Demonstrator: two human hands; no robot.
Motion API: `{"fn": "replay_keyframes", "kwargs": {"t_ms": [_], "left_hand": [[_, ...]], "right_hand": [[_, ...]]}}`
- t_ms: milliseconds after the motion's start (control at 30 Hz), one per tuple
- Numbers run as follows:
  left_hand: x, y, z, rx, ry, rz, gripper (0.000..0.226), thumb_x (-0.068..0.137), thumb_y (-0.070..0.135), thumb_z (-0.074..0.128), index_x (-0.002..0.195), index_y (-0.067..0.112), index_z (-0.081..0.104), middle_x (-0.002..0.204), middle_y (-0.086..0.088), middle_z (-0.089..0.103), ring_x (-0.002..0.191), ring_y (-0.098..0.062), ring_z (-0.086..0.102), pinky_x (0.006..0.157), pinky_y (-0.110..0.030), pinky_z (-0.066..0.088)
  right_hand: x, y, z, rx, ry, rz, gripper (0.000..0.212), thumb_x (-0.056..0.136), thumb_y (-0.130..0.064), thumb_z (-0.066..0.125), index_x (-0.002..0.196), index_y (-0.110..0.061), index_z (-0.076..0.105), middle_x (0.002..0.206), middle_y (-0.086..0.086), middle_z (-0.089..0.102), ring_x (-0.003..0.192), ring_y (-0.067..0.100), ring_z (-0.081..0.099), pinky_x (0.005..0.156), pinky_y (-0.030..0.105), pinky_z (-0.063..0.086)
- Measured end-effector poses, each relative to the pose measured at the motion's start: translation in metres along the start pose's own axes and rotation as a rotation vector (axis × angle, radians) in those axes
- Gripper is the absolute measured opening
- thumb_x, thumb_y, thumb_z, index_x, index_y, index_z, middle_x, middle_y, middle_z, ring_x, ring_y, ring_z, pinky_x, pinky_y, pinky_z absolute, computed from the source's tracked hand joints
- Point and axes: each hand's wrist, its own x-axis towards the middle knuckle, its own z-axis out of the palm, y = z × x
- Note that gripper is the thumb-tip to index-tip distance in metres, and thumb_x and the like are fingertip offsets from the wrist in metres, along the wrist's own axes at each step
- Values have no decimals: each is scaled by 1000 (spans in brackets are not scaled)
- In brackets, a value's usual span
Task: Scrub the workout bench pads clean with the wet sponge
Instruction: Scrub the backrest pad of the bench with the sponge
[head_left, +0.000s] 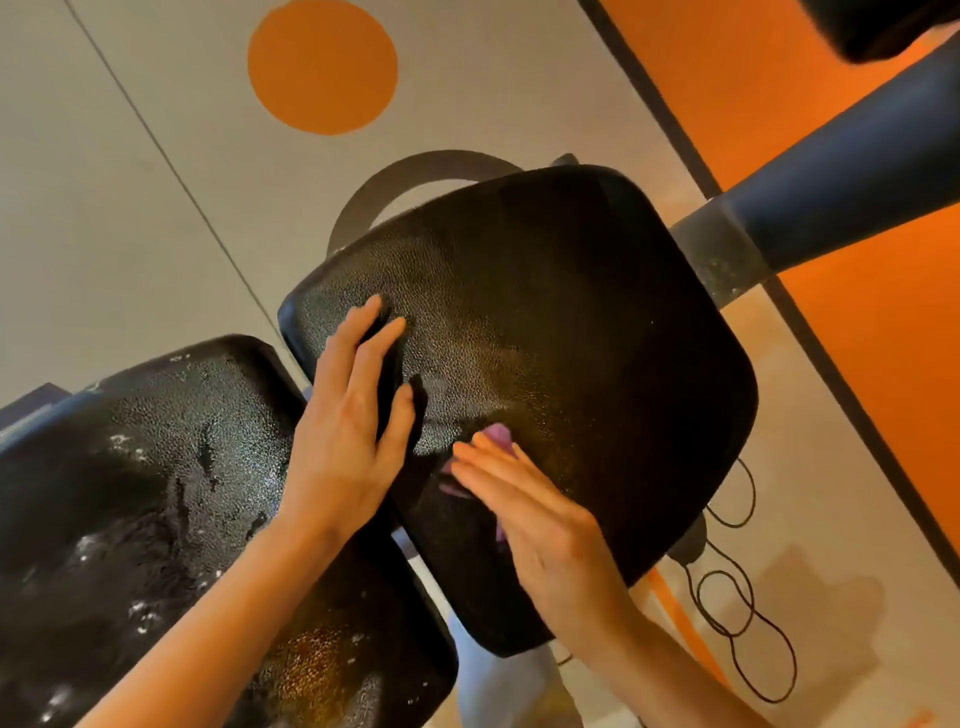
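On the seat pad (545, 338), left hand (348, 431) rests flat, fingers straight, while right hand (535, 525) presses flat-fingered on purple sponge (496, 436); rear pad (156, 493) shows foam.

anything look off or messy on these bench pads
White foamy flecks and wet streaks cover the left pad, likely suds from scrubbing rather than damage. The seat pad looks intact. A black cord lies in loose loops on the floor beside it.

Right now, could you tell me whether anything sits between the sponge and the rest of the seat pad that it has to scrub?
Nothing visible does. The right hand presses the purple sponge flat on the seat pad; the left hand rests beside it, toward the pad's left edge.
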Motion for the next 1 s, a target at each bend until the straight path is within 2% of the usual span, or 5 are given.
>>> {"fn": "replay_keyframes", "kwargs": {"t_ms": [200, 333, 533, 800, 1000], "left_hand": [[30, 0, -8, 41, 42, -86, 55, 97, 29, 50, 149, 21, 34, 160, 7, 20, 149, -10, 16, 112, -26, 23], [52, -8, -13, 37, 73, -127, 54, 97, 30, 49, 148, 21, 34, 159, 5, 20, 148, -15, 22, 114, -37, 31], [93, -20, -11, 98, 105, -151, 52, 99, 32, 44, 147, 17, 34, 158, 0, 23, 148, -18, 21, 114, -37, 29], [138, -25, -4, 159, 137, -271, 51, 101, 37, 36, 146, 14, 36, 152, -7, 34, 146, -26, 27, 116, -53, 31], [141, -28, -2, 233, 103, -275, 53, 98, 40, 26, 142, 13, 40, 148, -10, 43, 149, -25, 23, 124, -32, 3]], "right_hand": [[79, 24, -44, 12, 142, -22, 46, 95, 3, 50, 137, -14, 47, 144, -11, 45, 126, 25, 55, 92, 48, 54], [133, 34, -60, 5, 199, 40, 41, 95, 1, 51, 135, -11, 51, 139, 0, 52, 111, 32, 64, 87, 21, 55], [203, 62, -88, 88, 358, 341, 35, 100, -10, 48, 133, -15, 57, 99, -9, 68, 78, -12, 60, 69, 1, 44], [250, 102, -105, -80, 293, 395, 36, 101, -13, 46, 136, -20, 52, 124, 0, 64, 79, -16, 58, 70, -3, 41], [251, 120, -106, -191, 153, 341, 24, 99, -26, 51, 118, -22, 64, 110, -11, 65, 105, 3, 58, 94, 29, 52]]}}
